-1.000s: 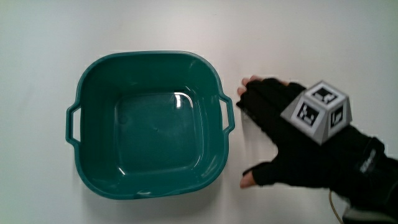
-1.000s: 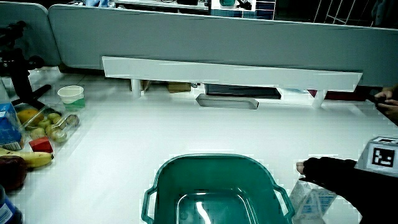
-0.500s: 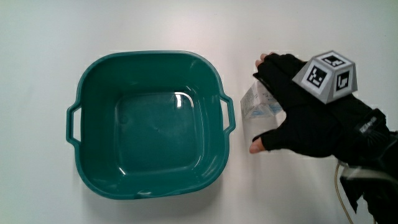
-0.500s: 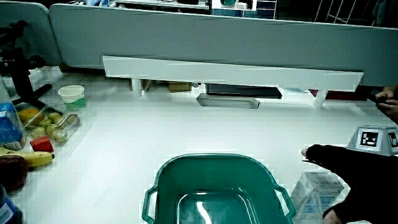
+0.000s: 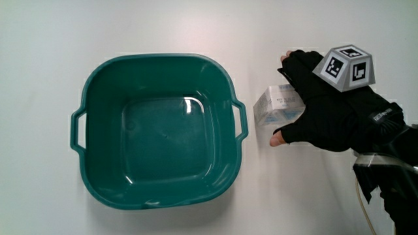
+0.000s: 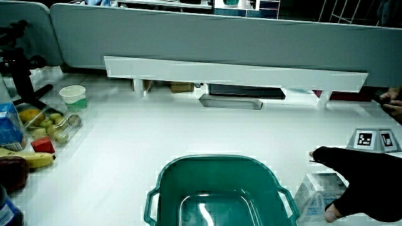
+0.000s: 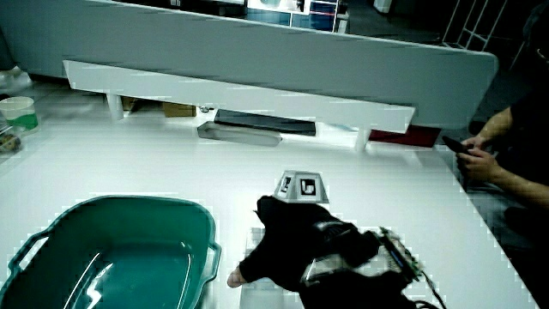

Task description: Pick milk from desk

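Note:
The milk (image 5: 274, 108) is a small white and pale blue carton beside the teal basin's handle. The hand (image 5: 286, 98) is shut on it, thumb on the side nearer the person and fingers wrapped over the farther side. A patterned cube (image 5: 347, 64) sits on the back of the glove. In a side view the carton (image 6: 311, 193) shows under the hand (image 6: 321, 184), close to the basin's rim (image 6: 213, 159). In a side view the hand (image 7: 249, 242) covers the carton almost wholly. The basin (image 5: 157, 60) has nothing in it.
At the table's edge in a side view lie a banana (image 6: 31, 161), a clear box of fruit (image 6: 53, 124), a blue carton (image 6: 7, 129) and a white cup (image 6: 72, 95). A long white shelf (image 6: 232, 72) stands along the low partition.
The hand lay flat over the carton, hiding it. Its fingers have since closed around the carton, and hand and carton have drawn a little away from the basin.

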The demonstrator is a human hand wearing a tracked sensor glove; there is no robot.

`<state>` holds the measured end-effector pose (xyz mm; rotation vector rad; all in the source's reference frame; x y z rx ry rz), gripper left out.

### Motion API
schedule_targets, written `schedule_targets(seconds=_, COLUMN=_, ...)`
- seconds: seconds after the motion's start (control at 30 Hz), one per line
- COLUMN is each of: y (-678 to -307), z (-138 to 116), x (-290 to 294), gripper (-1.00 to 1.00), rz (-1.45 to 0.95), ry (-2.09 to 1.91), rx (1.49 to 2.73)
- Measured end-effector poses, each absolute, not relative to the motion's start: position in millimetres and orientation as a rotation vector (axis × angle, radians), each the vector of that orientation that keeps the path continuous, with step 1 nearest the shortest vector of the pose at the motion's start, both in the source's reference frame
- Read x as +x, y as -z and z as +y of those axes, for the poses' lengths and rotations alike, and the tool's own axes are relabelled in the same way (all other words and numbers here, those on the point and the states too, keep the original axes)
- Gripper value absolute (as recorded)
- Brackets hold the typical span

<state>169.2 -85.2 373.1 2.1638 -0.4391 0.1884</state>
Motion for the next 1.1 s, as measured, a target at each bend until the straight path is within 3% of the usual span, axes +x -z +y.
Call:
schedule_targets(seconds=0.17, y=-374.5, z=-86.6, x=170.6, gripper=0.00, rz=-0.451, ry=-0.195, rx=2.171)
schedule_targets(seconds=1.1, y=-367.3, z=-89.4, x=174.3, gripper=0.64, rz=-0.508, ry=-0.264, rx=2.318)
